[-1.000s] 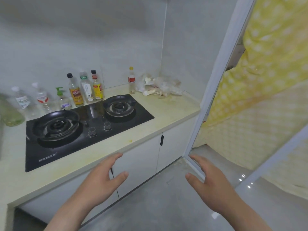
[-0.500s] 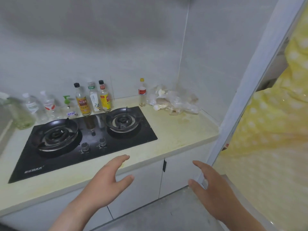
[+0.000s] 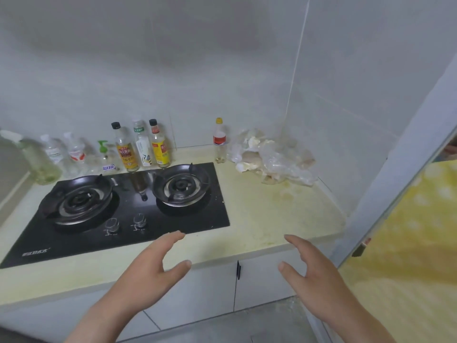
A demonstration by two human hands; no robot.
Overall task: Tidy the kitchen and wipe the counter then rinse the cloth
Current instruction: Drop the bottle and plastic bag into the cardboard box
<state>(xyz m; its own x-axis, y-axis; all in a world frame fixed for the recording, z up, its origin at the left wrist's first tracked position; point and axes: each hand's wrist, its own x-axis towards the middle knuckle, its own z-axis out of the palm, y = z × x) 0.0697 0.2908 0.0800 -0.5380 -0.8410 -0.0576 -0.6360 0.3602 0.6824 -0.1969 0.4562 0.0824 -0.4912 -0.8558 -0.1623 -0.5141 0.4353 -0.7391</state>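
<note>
Head view. Task looks barely started. Left hand (image 3: 148,273) and right hand (image 3: 314,280) hover in front of the front edge of the pale yellow stone desk (image 3: 267,219), palms facing each other. The fingers (image 3: 173,237) are released, loosely spread, grasping nothing and touching nothing.

Nothing looks tidied yet. A crumpled heap of clear plastic bags (image 3: 272,159) sits in the back right corner of the desk. A small clear bottle with yellow cap and red label (image 3: 219,141) stands just beside it. Three tall sauce bottles (image 3: 141,147), a clear pump bottle with green top (image 3: 105,157) and several clear plastic bottles (image 3: 64,154) line the wall behind the black glass two-burner gas hob (image 3: 123,219). Wiping looks undone: yellowish stains (image 3: 286,191) near the bags, faint marks toward the front edge. Left, by my read: clear the bags, sort the bottles, wipe, rinse.

Hidden or unclear:
- No cloth in view, so cannot tell where it is.
- No sink or tap visible; the far left of the desk is cut off by the frame edge.
- Bottle at far left (image 3: 37,162) is blurred, contents greenish, type unclear.
- Labels too small to read.
- What is inside the bags is hard to tell: pale lumps, maybe food or paper.
- Both forearms cut off at the bottom.
- Yellow dotted fabric (image 3: 408,243) behind the white frame on the right blocks whatever is beyond.
</note>
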